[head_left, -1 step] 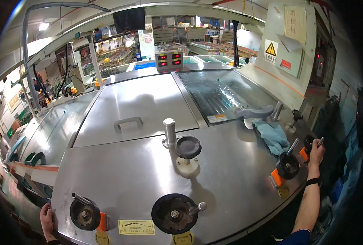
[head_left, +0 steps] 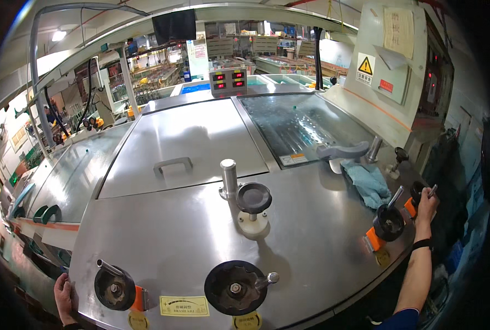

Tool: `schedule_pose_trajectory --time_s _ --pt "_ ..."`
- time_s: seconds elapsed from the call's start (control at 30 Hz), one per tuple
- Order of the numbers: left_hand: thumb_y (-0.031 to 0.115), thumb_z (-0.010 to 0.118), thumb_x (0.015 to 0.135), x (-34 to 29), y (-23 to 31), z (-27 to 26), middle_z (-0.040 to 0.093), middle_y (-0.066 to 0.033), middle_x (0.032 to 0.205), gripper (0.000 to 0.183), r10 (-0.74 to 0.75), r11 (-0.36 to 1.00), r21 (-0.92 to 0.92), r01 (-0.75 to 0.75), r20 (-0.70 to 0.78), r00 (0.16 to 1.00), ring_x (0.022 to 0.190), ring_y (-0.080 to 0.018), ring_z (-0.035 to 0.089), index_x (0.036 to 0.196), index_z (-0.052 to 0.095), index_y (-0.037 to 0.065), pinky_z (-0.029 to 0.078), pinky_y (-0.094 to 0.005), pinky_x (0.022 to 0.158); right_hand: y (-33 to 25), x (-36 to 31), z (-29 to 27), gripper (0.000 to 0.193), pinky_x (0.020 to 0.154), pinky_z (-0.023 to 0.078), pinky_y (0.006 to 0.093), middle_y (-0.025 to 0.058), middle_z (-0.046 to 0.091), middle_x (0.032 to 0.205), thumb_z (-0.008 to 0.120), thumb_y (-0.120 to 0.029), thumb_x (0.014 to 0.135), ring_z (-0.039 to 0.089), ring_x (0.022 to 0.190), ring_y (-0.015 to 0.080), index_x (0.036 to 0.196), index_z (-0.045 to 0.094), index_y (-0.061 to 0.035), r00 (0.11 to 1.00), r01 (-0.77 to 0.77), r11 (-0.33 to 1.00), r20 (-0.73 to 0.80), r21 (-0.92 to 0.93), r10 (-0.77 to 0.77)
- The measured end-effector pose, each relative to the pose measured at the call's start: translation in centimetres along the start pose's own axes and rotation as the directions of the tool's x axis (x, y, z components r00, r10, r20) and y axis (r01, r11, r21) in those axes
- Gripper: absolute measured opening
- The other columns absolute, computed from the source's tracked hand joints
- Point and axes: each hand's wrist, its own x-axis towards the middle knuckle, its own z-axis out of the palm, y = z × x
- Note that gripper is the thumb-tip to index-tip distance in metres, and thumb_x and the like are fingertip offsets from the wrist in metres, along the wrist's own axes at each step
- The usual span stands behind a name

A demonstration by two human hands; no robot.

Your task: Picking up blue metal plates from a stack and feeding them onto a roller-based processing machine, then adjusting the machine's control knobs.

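My right hand [head_left: 427, 207] is closed on the crank handle [head_left: 433, 191] of a small black handwheel [head_left: 417, 192] at the far right of a steel machine top [head_left: 168, 236]. An orange counter block [head_left: 409, 208] sits beside that wheel. Next to it stands a second black handwheel [head_left: 388, 223] with a steel crank and its own orange block [head_left: 374, 240]. My left hand [head_left: 64, 296] rests with curled fingers at the machine's left edge; part of the hand is hidden. Closest to it is another black handwheel [head_left: 114, 288] with an orange block [head_left: 139, 298].
A large black handwheel [head_left: 235, 287] and an upright knob [head_left: 254, 198] beside a steel post [head_left: 229, 179] stand mid-top. A blue cloth [head_left: 368, 183] lies near a grey curved handle [head_left: 343, 150]. Behind are a steel lid [head_left: 184, 143], glass panel [head_left: 305, 124] and red-lit display box [head_left: 228, 82].
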Motion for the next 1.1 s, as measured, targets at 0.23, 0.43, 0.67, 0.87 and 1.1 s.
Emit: schedule_pose_trajectory --time_s 0.23,0.43,0.67,0.87,1.1 --pt "0.017 0.065 0.097 0.2 -1.2 -0.8 0.063 -0.009 0.118 0.043 0.023 0.999 0.048 -0.023 0.009 1.0 0.107 -0.0177 0.059 0.132 0.053 -0.006 0.045 -0.0302 0.097 1.3 2.3 -1.8 0.052 0.1 0.048 0.0332 0.0109 0.057 0.131 0.053 -0.004 0.086 0.06 0.113 0.0235 0.138 0.052 -0.0009 0.949 -0.116 0.893 0.315 0.435 -0.03" --pt "0.017 0.064 0.098 0.3 -1.0 0.1 0.063 -0.0091 0.119 0.042 -0.009 0.999 0.047 0.012 -0.058 0.998 0.106 -0.0181 0.059 0.131 0.055 -0.006 0.046 -0.0299 0.096 -0.1 2.6 -3.3 0.06 0.098 0.053 0.0353 0.0098 0.055 0.134 0.058 -0.008 0.082 0.061 0.116 0.0248 0.142 0.05 -0.0057 0.833 -0.234 0.8 0.539 0.552 -0.128" --pt "0.017 0.062 0.099 0.5 -1.4 -0.4 0.063 -0.0088 0.12 0.042 0.004 0.994 0.105 0.0 -0.04 0.999 0.107 -0.018 0.058 0.132 0.054 -0.006 0.045 -0.0298 0.096 2.4 3.7 -3.6 0.045 0.091 0.054 0.0332 0.0075 0.064 0.117 0.066 -0.022 0.095 0.064 0.107 0.0196 0.135 0.054 -0.005 0.873 -0.227 0.832 0.484 0.507 -0.056" --pt "0.017 0.062 0.099 0.2 -0.6 0.1 0.063 -0.0091 0.121 0.041 -0.007 0.994 0.106 0.012 -0.051 0.999 0.107 -0.0178 0.058 0.132 0.055 -0.006 0.045 -0.0299 0.097 1.1 2.2 -4.5 0.054 0.107 0.041 0.0322 0.0101 0.055 0.139 0.066 -0.032 0.096 0.053 0.128 0.0215 0.139 0.053 -0.0023 0.942 -0.19 0.92 0.327 0.344 0.072" --pt "0.016 0.062 0.098 0.4 -0.9 0.1 0.063 -0.0095 0.12 0.04 0.016 0.993 0.114 -0.011 -0.041 0.999 0.107 -0.0183 0.058 0.131 0.055 -0.006 0.044 -0.0301 0.098 -0.7 1.5 -5.0 0.049 0.109 0.039 0.0339 0.0128 0.053 0.141 0.057 -0.03 0.102 0.052 0.129 0.0255 0.142 0.05 -0.0024 0.994 0.106 0.953 0.003 0.283 -0.112"
